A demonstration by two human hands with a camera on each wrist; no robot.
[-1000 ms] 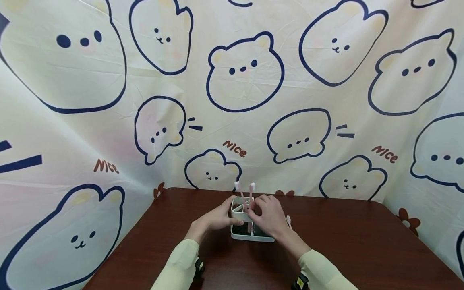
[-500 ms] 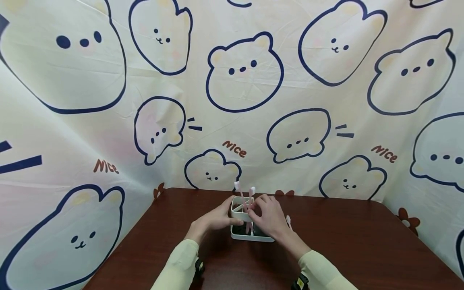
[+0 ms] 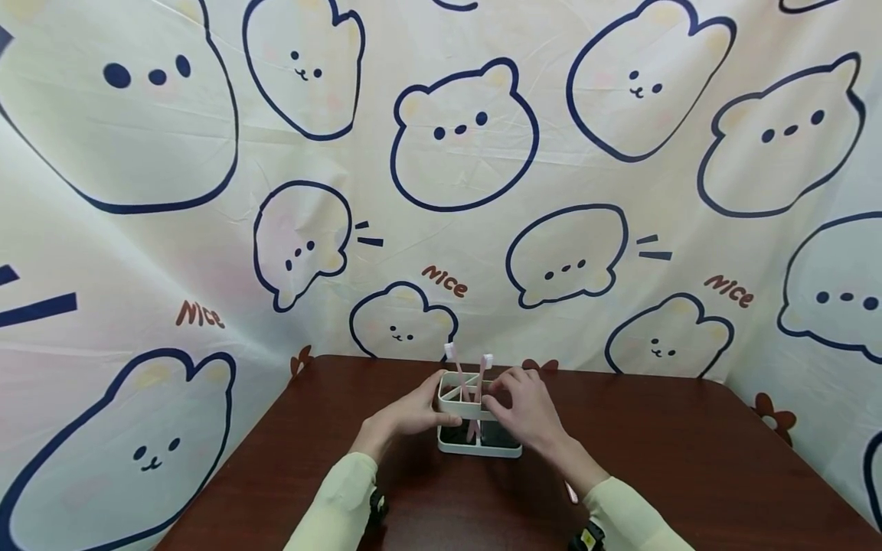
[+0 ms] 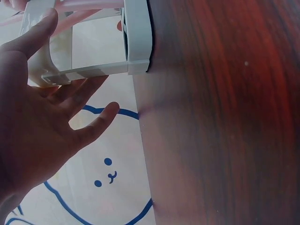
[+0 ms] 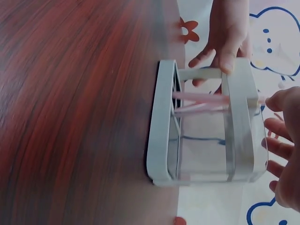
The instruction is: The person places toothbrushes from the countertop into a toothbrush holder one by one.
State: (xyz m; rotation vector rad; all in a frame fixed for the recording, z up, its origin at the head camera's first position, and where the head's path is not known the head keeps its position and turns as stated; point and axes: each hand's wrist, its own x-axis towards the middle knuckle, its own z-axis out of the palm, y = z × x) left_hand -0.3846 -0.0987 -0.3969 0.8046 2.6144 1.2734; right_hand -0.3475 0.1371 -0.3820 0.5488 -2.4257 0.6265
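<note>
A white two-tier toothbrush holder [image 3: 480, 451] stands on the table, its upper tier divided into compartments. Two pink toothbrushes with white heads stand in that tier: the left toothbrush [image 3: 451, 352] leans left, the right toothbrush [image 3: 486, 363] leans right. Their handles show between the tiers in the right wrist view. My left hand [image 3: 411, 411] grips the upper tier's left side, thumb in front, fingers behind. Beside the tier's right end, my right hand [image 3: 527, 405] has loosely bent fingers with nothing between them; its fingertips are close to the rim in the right wrist view.
Part of a pale pink stick-like thing [image 3: 572, 493] lies on the brown table [image 3: 689, 451], mostly hidden under the right forearm. A cloth [image 3: 468, 168] printed with cartoon animals hangs behind the table and along its sides.
My right hand has let go of the right toothbrush and moved right, away from it. That toothbrush now tilts further right. My left hand keeps its place on the holder.
</note>
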